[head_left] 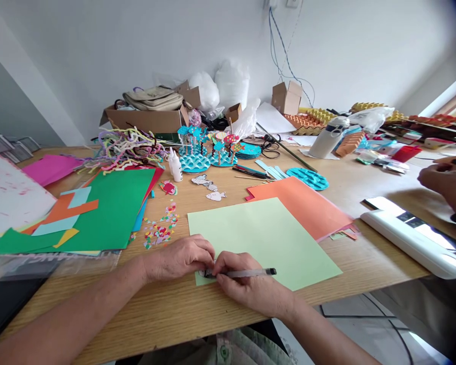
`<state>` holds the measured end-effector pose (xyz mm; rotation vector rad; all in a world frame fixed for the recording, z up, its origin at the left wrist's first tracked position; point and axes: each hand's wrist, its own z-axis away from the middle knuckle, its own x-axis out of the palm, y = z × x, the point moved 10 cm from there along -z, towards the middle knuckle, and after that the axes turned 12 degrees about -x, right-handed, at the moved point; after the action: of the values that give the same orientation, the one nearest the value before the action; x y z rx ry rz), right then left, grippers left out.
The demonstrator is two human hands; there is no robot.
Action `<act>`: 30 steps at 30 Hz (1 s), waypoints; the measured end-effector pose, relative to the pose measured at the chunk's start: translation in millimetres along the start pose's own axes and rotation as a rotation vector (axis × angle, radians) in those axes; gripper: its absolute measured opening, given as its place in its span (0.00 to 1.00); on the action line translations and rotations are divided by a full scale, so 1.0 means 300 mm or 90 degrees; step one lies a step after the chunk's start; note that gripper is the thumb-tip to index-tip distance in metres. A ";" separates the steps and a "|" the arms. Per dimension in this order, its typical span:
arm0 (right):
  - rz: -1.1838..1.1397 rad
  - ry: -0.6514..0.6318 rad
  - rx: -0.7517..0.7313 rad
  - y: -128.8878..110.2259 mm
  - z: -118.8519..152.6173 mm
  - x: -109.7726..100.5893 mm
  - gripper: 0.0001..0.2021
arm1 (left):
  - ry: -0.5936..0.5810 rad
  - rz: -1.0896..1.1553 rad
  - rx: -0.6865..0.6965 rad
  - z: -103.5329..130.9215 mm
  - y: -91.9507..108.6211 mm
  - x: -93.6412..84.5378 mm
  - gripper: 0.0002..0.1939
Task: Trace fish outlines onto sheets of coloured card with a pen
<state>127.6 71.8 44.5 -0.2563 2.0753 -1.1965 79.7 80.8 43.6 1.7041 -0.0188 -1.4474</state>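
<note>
A pale green sheet (258, 233) lies flat near the table's front edge. My right hand (251, 284) is closed round a pen (251, 272), its tip over the sheet's lower left corner. Beside it, my left hand (184, 258) has its fingers bent and pressed down at that corner, over a small cutout (203, 274) mostly hidden by the fingers. White fish cutouts (216, 195) and a red fish (168, 188) lie beyond the sheet, close to a white glue bottle (175, 166). An orange sheet (300, 203) sits partly under the green one.
Dark green paper (114, 213) and confetti (160, 233) lie to the left. Pipe cleaners (125, 147) and blue fish models (193, 161) stand behind. At right are a white device (414, 243) and another person's hand (446, 180).
</note>
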 end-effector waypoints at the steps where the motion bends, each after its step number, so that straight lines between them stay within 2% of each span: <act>1: 0.004 0.009 -0.004 0.001 -0.001 0.003 0.09 | -0.002 0.001 0.001 0.000 -0.002 0.000 0.08; 10: 0.061 0.071 -0.009 0.010 -0.001 0.009 0.09 | -0.014 0.007 0.003 0.000 -0.006 0.005 0.09; 30: 0.093 0.058 -0.013 0.008 -0.001 0.034 0.07 | -0.004 0.017 0.002 0.002 0.005 -0.003 0.10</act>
<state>120.5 68.3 37.6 -0.0583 2.1453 -1.1181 79.8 80.1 45.3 1.6960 -0.0467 -1.4336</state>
